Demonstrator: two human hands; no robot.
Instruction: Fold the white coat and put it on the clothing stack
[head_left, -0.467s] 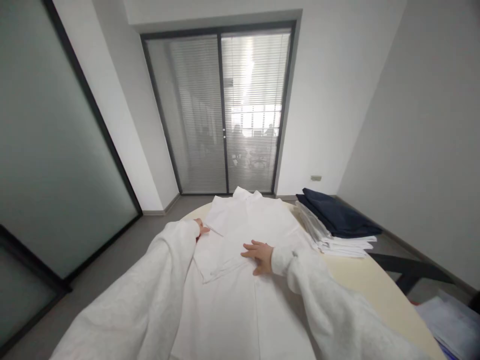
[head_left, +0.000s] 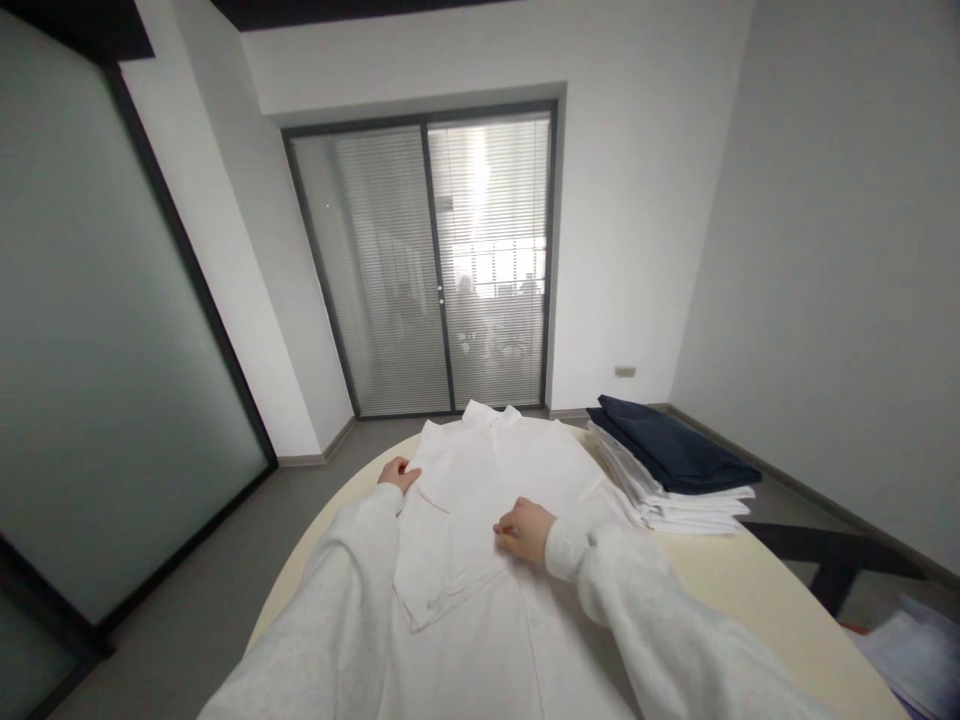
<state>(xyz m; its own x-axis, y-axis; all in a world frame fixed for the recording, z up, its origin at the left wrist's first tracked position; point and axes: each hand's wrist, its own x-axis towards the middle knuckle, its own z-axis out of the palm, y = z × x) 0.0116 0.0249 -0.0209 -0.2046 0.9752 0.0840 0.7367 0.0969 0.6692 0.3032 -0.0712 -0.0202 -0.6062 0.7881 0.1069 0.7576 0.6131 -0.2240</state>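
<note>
A shirt (head_left: 495, 500) lies on the table (head_left: 750, 590), a stack of folded clothes (head_left: 675, 465) to its right

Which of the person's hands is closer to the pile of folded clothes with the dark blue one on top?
Right. The right hand rests on the white shirt near its middle, apart from the pile of folded clothes. The left hand sits at the shirt's far edge, farther away.

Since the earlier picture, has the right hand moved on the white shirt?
Yes. The right hand has curled its fingers and lies slightly nearer the collar of the white shirt.
</note>
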